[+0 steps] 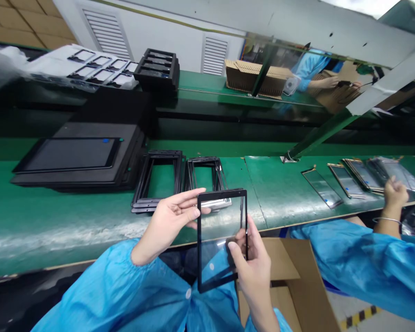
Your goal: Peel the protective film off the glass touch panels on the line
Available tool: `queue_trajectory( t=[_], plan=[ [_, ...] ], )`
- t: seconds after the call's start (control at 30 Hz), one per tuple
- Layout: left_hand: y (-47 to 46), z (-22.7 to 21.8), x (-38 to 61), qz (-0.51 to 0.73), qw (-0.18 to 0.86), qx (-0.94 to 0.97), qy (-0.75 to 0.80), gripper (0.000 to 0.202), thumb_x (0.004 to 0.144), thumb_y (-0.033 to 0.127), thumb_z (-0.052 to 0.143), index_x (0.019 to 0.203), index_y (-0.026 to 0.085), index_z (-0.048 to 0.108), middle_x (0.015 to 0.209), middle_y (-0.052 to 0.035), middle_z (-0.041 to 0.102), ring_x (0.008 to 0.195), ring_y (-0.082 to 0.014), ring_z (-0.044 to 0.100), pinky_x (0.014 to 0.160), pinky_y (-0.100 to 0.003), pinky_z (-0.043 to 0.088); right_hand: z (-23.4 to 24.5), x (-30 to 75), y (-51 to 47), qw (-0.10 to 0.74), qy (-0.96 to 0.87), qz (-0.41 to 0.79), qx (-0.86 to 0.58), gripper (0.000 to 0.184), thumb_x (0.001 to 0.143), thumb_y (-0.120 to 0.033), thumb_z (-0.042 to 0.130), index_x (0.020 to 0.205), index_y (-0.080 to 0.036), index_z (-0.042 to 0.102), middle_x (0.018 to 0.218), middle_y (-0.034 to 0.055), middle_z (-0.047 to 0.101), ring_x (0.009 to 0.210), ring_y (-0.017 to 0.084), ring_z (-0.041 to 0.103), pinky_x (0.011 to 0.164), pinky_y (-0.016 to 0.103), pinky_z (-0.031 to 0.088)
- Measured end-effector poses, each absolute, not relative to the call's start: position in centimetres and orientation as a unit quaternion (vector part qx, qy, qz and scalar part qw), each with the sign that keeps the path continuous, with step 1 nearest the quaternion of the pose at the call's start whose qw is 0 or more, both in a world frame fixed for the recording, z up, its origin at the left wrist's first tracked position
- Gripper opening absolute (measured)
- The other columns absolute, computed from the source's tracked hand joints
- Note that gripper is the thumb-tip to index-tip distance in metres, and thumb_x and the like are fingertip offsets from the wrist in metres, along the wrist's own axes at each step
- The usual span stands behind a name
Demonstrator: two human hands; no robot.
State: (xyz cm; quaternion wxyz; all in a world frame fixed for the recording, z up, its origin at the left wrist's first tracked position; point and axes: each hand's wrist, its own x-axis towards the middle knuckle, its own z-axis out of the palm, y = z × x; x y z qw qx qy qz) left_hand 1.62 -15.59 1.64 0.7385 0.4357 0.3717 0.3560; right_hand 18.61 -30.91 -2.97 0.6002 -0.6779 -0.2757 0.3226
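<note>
In front of me I hold up a clear glass panel with a black frame (212,244), shaped like a tablet's touch screen. My left hand (166,221) pinches its upper left edge between thumb and fingers. Lower down on the right side, my right hand (257,267) grips it, thumb on the near face and fingers behind, visible through the glass. Just beyond my left hand lie a stack of black rectangular frames (137,203) and, partly hidden by the panel, a second stack of frames (190,170).
Dark foam sheets bearing a black panel (69,152) are piled at left on the green bench (166,230). Black trays (159,69) stand on the shelf. At right, a co-worker's hand (396,191) reaches beside several glass panels (347,180). An open carton (307,276) sits below.
</note>
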Motion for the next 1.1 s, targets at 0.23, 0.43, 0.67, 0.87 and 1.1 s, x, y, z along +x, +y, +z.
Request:
queue_trajectory(
  t=[0.23, 0.43, 0.67, 0.87, 1.1],
  plan=[
    [-15.8, 1.8, 1.6, 0.355, 0.73, 0.443, 0.381, 0.058, 0.081, 0.037, 0.092, 0.135, 0.024, 0.076, 0.123, -0.0151, 0.082, 0.101, -0.0342, 0.082, 0.062, -0.027, 0.069, -3.4, 18.7, -31.4, 0.56, -0.337, 0.282, -0.702, 0.068, 0.096, -0.04, 0.073, 0.159, -0.027, 0.052, 0.114, 0.0087, 0.068, 0.087, 0.02, 0.068, 0.075, 0.033, 0.059],
    [-16.2, 2.6, 1.0, 0.346, 0.668, 0.51, 0.418, 0.051, 0.076, 0.038, 0.094, 0.123, 0.019, 0.083, 0.097, -0.0126, 0.085, 0.084, -0.0316, 0.084, 0.06, -0.027, 0.067, -1.1, 21.7, -29.4, 0.567, -0.413, 0.148, -0.697, 0.068, 0.1, -0.04, 0.067, 0.163, -0.027, 0.045, 0.166, 0.016, 0.043, 0.148, 0.037, 0.049, 0.119, 0.058, 0.043],
    [-17.3, 3.0, -0.2, 0.32, 0.647, 0.542, 0.43, 0.045, 0.082, 0.038, 0.089, 0.122, 0.017, 0.084, 0.088, -0.0118, 0.086, 0.081, -0.0281, 0.084, 0.068, -0.026, 0.068, 2.5, 23.4, -26.8, 0.639, -0.335, 0.368, -0.586, 0.025, 0.094, -0.041, 0.078, 0.11, -0.022, 0.08, 0.068, 0.0035, 0.081, 0.068, 0.024, 0.081, 0.076, 0.038, 0.067],
    [-17.0, 1.9, -0.8, 0.316, 0.636, 0.562, 0.424, 0.045, 0.081, 0.043, 0.089, 0.119, 0.019, 0.084, 0.085, -0.0108, 0.086, 0.077, -0.027, 0.084, 0.069, -0.026, 0.068, 2.4, 22.0, -27.3, 0.665, -0.298, 0.355, -0.586, 0.024, 0.09, -0.043, 0.083, 0.099, -0.02, 0.081, 0.071, 0.0053, 0.083, 0.054, 0.02, 0.078, 0.06, 0.029, 0.066],
    [-16.8, 3.4, 0.7, 0.271, 0.409, 0.81, 0.321, 0.048, 0.09, 0.033, 0.077, 0.137, 0.03, 0.076, 0.143, -0.0077, 0.073, 0.132, -0.034, 0.069, 0.111, -0.041, 0.057, 2.3, 20.7, -26.6, 0.624, -0.332, 0.407, -0.579, 0.029, 0.085, -0.045, 0.086, 0.099, -0.02, 0.08, 0.071, 0.0049, 0.083, 0.061, 0.023, 0.081, 0.062, 0.03, 0.068]
  ],
)
